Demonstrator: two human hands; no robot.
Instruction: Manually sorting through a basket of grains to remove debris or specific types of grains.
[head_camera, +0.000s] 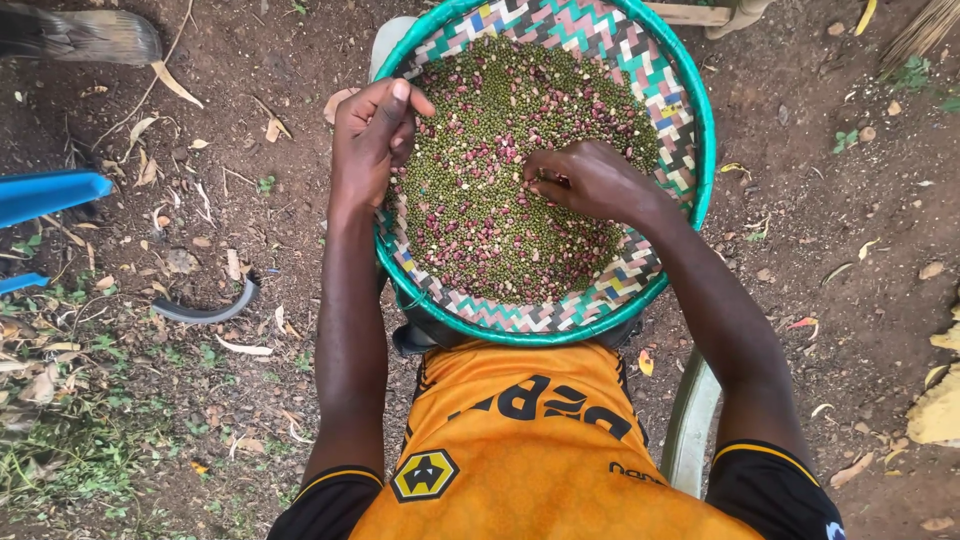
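Note:
A round woven tray (668, 110) with a green rim and a zigzag pattern rests on my lap. It holds a heap of mixed small green grains and reddish beans (500, 200). My left hand (372, 135) is closed in a loose fist over the tray's left rim; whether it holds beans I cannot tell. My right hand (585, 180) lies on the heap near the middle, fingertips pinched together among the beans.
Bare soil with dry leaves lies all around. A curved dark strip (205, 310) lies on the ground to the left, a blue object (50, 192) at the left edge, a pale chair edge (690, 425) beside my right arm, grass at the lower left.

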